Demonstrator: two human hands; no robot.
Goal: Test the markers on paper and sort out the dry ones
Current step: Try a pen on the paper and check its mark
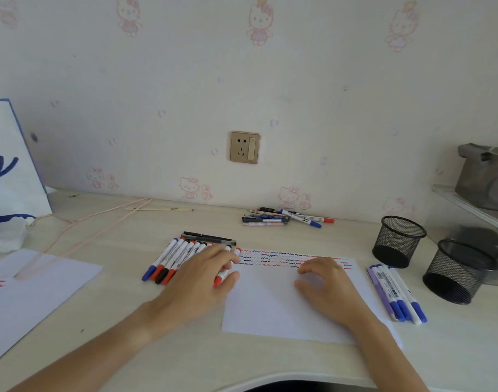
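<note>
A white sheet of paper (273,309) lies on the desk, its top edge filled with rows of red, blue and black squiggles. My left hand (197,281) rests on a row of capped markers (171,258) at the paper's left edge, fingers closed around a red-capped marker (221,280). My right hand (327,287) lies on the paper, fingers apart and holding nothing. Several blue and purple markers (395,292) lie in a group right of the paper.
Two black mesh pen cups (398,240) (457,271) stand at the right. A pile of pens (281,217) lies near the wall. Another marked sheet (30,295) and a white-and-blue bag (7,176) are at the left. A pink cord (86,230) crosses the desk.
</note>
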